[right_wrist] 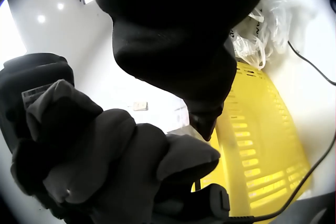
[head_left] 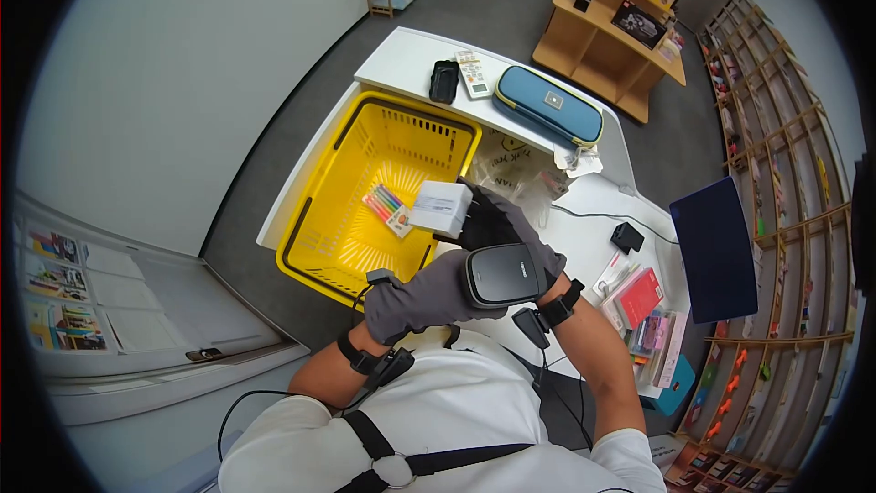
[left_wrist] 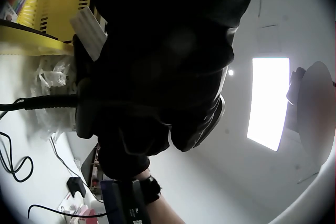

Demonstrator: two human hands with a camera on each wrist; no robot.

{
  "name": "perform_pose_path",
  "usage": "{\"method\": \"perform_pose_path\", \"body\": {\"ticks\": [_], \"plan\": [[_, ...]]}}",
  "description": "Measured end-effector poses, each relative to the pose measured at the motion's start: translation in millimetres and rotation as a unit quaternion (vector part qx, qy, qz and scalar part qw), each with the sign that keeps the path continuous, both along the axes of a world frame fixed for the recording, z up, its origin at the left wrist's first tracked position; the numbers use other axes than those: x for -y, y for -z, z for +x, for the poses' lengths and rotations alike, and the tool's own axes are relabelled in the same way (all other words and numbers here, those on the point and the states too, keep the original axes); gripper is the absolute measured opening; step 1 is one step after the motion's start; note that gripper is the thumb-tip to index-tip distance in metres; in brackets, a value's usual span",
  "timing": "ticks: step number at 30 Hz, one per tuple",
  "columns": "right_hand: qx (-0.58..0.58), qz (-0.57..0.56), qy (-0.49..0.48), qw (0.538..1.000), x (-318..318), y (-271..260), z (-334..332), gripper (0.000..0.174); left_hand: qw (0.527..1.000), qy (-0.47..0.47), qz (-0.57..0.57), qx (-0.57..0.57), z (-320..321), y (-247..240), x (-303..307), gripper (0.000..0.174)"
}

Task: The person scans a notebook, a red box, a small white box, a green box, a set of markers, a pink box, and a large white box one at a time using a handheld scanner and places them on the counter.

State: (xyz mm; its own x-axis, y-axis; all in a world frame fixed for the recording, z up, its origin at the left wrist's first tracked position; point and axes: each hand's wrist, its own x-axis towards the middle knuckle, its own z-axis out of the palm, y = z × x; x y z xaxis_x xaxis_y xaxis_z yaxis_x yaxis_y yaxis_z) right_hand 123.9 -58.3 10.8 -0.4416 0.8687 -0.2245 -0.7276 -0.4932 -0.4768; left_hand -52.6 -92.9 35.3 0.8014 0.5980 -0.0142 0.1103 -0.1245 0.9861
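Where the white, angular worktop point(head_left: 401, 57) is fitted with a recess at its left side, a large yellow slotted plastic basket point(head_left: 388, 141) with black handles is held, its inside exposed. Beyond it, a long blue zipped case with pale edging point(head_left: 547, 114) is placed on the worktop, and crumpled clear plastic bags point(head_left: 516, 173) are gathered beside the basket's right rim.

Both hands are covered by dark grey gloves and brought together at the basket's near right corner. By the left hand point(head_left: 424, 292), a black round-cornered scanner-like device point(head_left: 506, 274) appears to be gripped, the fingers being seen curled in the right wrist view, though the handle itself is hidden. By the right hand point(head_left: 493, 219), a small white cardboard box point(head_left: 441, 208) with faint print is pinched at its right end and held above the basket, its printed face turned up. Below and left of it, a flat pack of coloured pens point(head_left: 388, 208) is left lying inside.

The step in hand is judged to be the reading of the box's label; whether the device is aimed at it cannot be told. For the next move, a steady box and an uncovered printed face seem to be called for.
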Motion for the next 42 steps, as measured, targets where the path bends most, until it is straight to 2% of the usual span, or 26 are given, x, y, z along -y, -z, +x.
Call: {"method": "perform_pose_path", "body": {"ticks": [2, 5, 8, 9, 11, 13, 16, 17, 20, 21, 22, 24, 25, 27, 32, 36, 39, 42], "plan": [[-0.018, 0.021, 0.005, 1.0, 2, 0, -1, 0.042, 1.0, -0.003, 0.005, 0.006, 1, 1, 1, 0.05], [-0.11, -0.016, 0.008, 0.994, 0, 32, 10, 0.038, 1.0, -0.004, 0.01, 0.023, 5, 0, 5, 0.052], [-0.115, -0.004, 0.042, 0.992, 0, 64, 31, 0.036, 0.998, -0.038, 0.031, 0.04, 8, -12, 4, 0.048], [-0.106, -0.005, 0.077, 0.991, 9, 61, 37, 0.036, 0.998, -0.061, -0.009, 0.025, 10, -5, 5, 0.046], [0.02, -0.046, 0.171, 0.984, 28, 52, 50, 0.038, 0.994, -0.08, -0.074, -0.002, 12, 1, 6, 0.041], [0.01, -0.029, 0.223, 0.974, 50, 73, 82, 0.039, 0.993, -0.053, -0.1, -0.015, 17, 0, 6, 0.038], [-0.022, 0.022, 0.251, 0.967, 72, 93, 112, 0.042, 0.975, -0.079, -0.202, -0.051, 22, 3, 4, 0.033], [0.063, -0.003, 0.306, 0.95, 89, 90, 124, 0.046, 0.976, -0.069, -0.199, -0.054, 25, 3, 5, 0.033], [0.258, -0.024, 0.422, 0.869, 132, 88, 159, 0.054, 0.972, -0.074, -0.211, -0.078, 36, 5, 6, 0.03], [0.323, -0.037, 0.459, 0.827, 144, 91, 172, 0.055, 0.972, -0.069, -0.209, -0.08, 38, 6, 5, 0.03], [0.386, -0.051, 0.492, 0.779, 156, 93, 186, 0.057, 0.969, -0.068, -0.221, -0.087, 40, 7, 4, 0.031], [0.533, -0.076, 0.541, 0.646, 181, 100, 212, 0.063, 0.962, -0.068, -0.245, -0.101, 46, 8, 3, 0.034], [0.532, -0.079, 0.545, 0.643, 192, 103, 224, 0.063, 0.962, -0.063, -0.245, -0.102, 49, 6, 4, 0.034], [0.664, -0.08, 0.563, 0.486, 210, 105, 242, 0.077, 0.958, -0.078, -0.262, -0.09, 57, 1, 7, 0.036], [0.715, -0.184, 0.496, 0.457, 236, 117, 258, 0.079, 0.951, -0.093, -0.287, -0.063, 66, 15, 4, 0.039], [0.715, -0.23, 0.474, 0.46, 244, 169, 264, 0.077, 0.946, -0.113, -0.293, -0.083, 67, 25, 2, 0.04], [0.606, -0.187, 0.53, 0.563, 247, 199, 270, 0.064, 0.943, -0.13, -0.297, -0.073, 63, 35, 0, 0.041], [0.574, -0.202, 0.539, 0.583, 249, 200, 273, 0.056, 0.943, -0.14, -0.294, -0.074, 59, 43, -2, 0.042]]}}
